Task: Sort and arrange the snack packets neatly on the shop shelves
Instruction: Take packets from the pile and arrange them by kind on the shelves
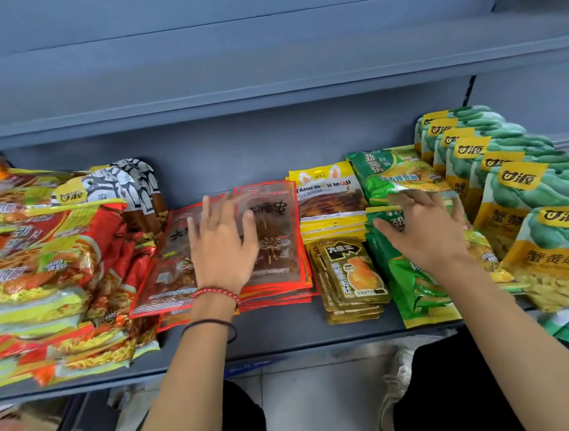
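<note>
Fingers point(207, 215) spread, left hand point(223, 244) rests on red packets point(279, 250), right hand point(425, 230) on green packets point(413, 286).

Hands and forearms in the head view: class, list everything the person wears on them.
The left hand has a red bead bracelet at the wrist and a thin black band further up the forearm. The right hand and wrist wear nothing. No gloves or sleeves show.
</note>
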